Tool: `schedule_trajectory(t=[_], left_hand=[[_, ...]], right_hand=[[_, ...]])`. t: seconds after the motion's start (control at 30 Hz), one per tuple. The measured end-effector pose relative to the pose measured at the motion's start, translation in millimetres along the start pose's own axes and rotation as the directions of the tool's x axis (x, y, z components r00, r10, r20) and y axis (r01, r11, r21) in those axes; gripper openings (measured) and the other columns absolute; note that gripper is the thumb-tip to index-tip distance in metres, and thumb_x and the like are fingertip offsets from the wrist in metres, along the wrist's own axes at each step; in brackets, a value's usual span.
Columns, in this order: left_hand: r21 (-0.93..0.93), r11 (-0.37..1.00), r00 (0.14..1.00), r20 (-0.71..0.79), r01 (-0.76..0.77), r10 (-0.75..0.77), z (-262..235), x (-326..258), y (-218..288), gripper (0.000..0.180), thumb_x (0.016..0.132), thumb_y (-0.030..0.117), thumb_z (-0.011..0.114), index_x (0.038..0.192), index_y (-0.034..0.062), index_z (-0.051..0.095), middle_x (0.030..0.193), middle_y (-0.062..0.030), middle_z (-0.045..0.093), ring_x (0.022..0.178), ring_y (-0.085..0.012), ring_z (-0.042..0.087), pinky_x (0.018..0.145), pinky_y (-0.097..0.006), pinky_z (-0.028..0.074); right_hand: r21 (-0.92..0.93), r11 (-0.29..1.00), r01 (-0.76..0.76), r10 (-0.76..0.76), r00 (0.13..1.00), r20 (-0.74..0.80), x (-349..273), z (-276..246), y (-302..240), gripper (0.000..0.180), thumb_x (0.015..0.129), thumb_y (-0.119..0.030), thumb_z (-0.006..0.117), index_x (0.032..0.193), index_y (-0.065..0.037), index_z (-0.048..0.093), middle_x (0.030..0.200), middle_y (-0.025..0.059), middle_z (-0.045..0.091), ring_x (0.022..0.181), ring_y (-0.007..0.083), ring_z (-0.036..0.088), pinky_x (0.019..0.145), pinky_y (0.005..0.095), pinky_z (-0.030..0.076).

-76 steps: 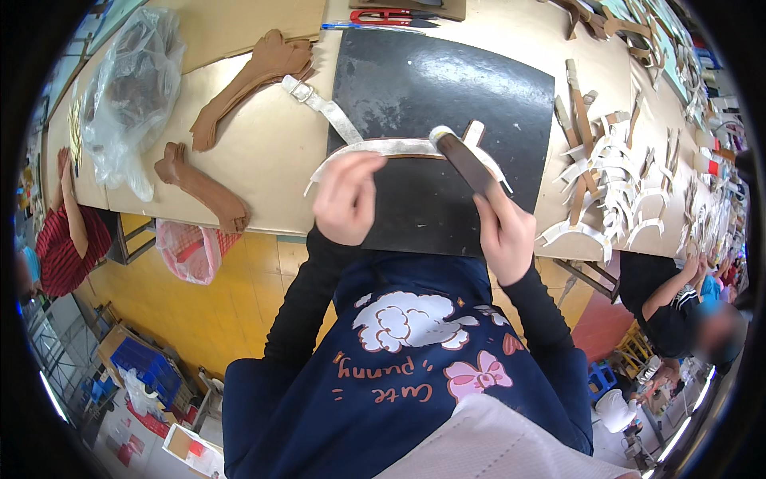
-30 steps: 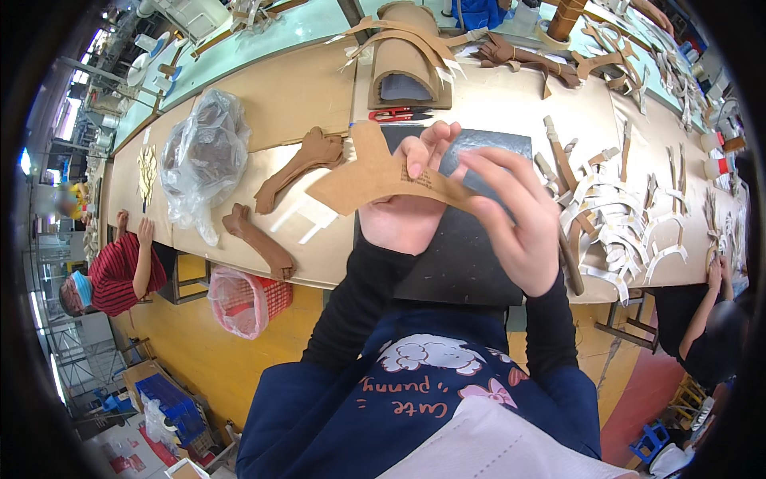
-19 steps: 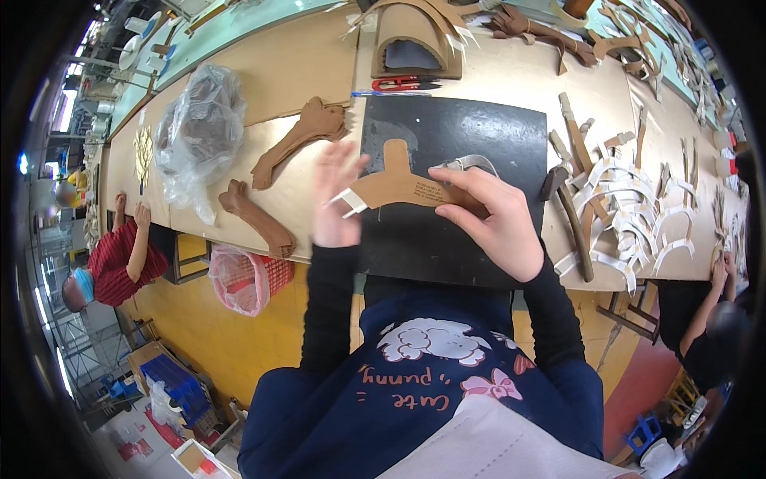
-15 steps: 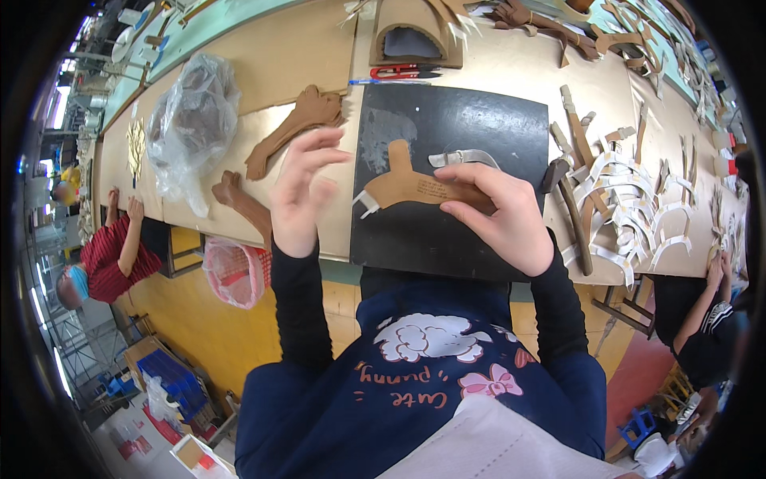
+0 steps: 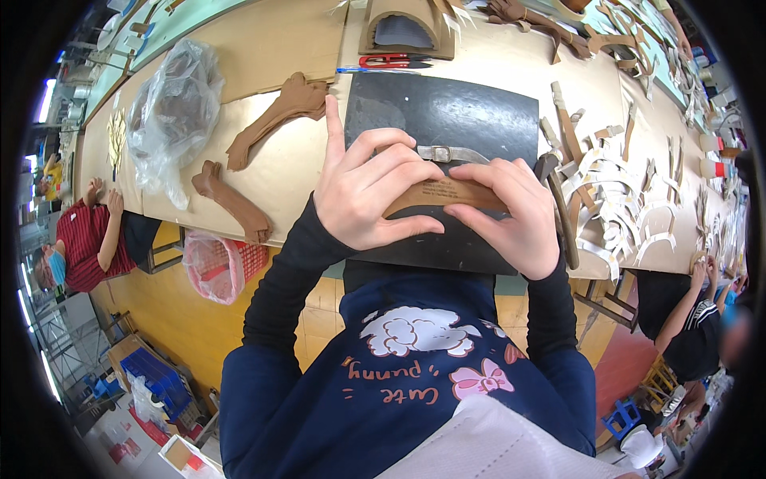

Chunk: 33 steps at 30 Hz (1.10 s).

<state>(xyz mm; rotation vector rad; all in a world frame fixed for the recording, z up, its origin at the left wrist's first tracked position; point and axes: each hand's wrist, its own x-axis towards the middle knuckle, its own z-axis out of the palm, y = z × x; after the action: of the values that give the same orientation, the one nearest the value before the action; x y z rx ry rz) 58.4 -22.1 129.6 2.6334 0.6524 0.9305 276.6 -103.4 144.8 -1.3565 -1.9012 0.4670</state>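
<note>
Brown curved strip point(image 5: 451, 194) over black mat point(image 5: 479, 104), centre of my clock. From my remote post I see right hand point(image 5: 519, 217) pinching its three-o'clock end, thumb against fingers; left hand point(image 5: 363, 188) grasps its nine-o'clock part, outermost finger sticking up. Buckled grey strap point(image 5: 464, 156) just beyond, twelve o'clock. Clear plastic bag point(image 5: 171, 120) at ten, contents I can't make out. Red basket point(image 5: 254, 257) at eight, pink bag point(image 5: 209, 271) lining it. Farther at eight, blue crate point(image 5: 152, 375); at seven, white box point(image 5: 177, 455) holding something red point(image 5: 194, 462).
</note>
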Motion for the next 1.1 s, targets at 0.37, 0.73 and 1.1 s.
schedule_trajectory(t=[0.37,0.73,1.1], left_hand=[[0.186,0.981,0.999,0.003,-0.049,0.05,-9.3,7.5,10.0,0.031,0.064,0.027,0.08,0.092,0.0162,0.071,0.091,0.0072,0.064,0.108,-0.0174,0.059,0.111,-0.082,0.003],[0.166,0.986,0.997,-0.076,0.004,0.008,-12.0,10.0,18.0,0.023,0.058,0.022,0.081,0.078,0.0182,0.069,0.115,0.0019,0.066,0.135,-0.0374,0.042,0.117,-0.071,0.001],[0.106,0.994,0.992,-0.123,0.023,-0.009,-6.0,7.4,16.3,0.024,0.057,0.022,0.08,0.077,0.0176,0.069,0.118,0.0071,0.064,0.137,-0.0312,0.04,0.113,-0.077,0.0]], right_hand=[[-0.091,0.99,0.111,-0.119,0.989,-0.083,1.8,0.8,-0.5,0.039,0.064,-0.004,0.086,0.099,-0.008,0.07,0.079,0.0027,0.062,0.071,0.0207,0.056,0.068,0.0327,0.04],[-0.1,0.983,0.156,-0.166,0.982,-0.095,0.0,-1.4,-0.6,0.037,0.061,-0.002,0.083,0.096,-0.008,0.068,0.078,-0.0015,0.063,0.067,0.0173,0.058,0.071,0.0328,0.039],[-0.096,0.984,0.151,-0.161,0.982,-0.1,-3.0,0.3,3.1,0.036,0.067,-0.008,0.083,0.098,-0.012,0.066,0.083,-0.003,0.064,0.072,0.0165,0.059,0.07,0.0325,0.038]])
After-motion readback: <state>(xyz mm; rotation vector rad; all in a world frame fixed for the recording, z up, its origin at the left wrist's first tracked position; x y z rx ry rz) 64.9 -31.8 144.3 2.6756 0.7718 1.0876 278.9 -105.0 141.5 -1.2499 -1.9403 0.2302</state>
